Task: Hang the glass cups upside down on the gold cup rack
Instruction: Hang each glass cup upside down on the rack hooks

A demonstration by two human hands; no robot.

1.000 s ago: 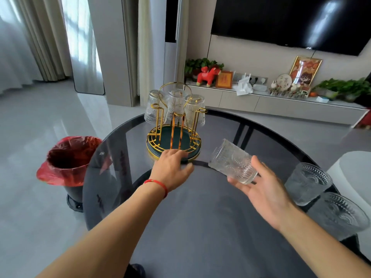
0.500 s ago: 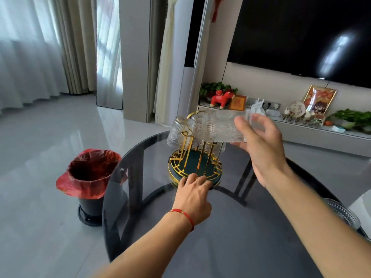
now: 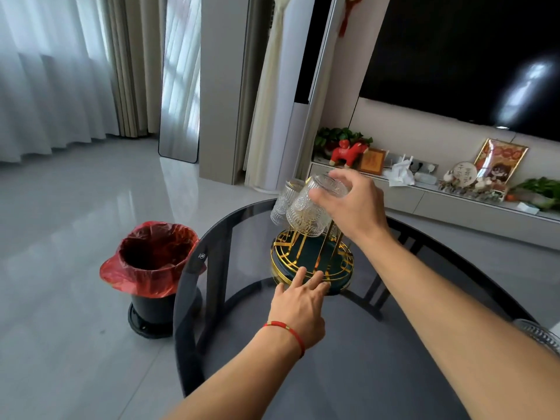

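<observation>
The gold cup rack (image 3: 312, 262), with a dark green round base, stands on the far part of the round dark glass table (image 3: 348, 359). My right hand (image 3: 353, 204) grips an embossed glass cup (image 3: 309, 212) by its base, mouth down and tilted, over the rack's front pegs. Another glass cup (image 3: 284, 199) hangs upside down on the rack behind it to the left. My left hand (image 3: 298, 304), with a red string at the wrist, rests with fingers spread on the rack's front rim.
A further glass cup's rim (image 3: 539, 336) shows at the table's right edge. A black bin with a red bag (image 3: 154, 268) stands on the floor left of the table. A TV and a low shelf with ornaments fill the back wall.
My right hand has turned the glass cup from lying sideways to mouth down and lowered it over the rack. My left hand stays on the rack's rim.
</observation>
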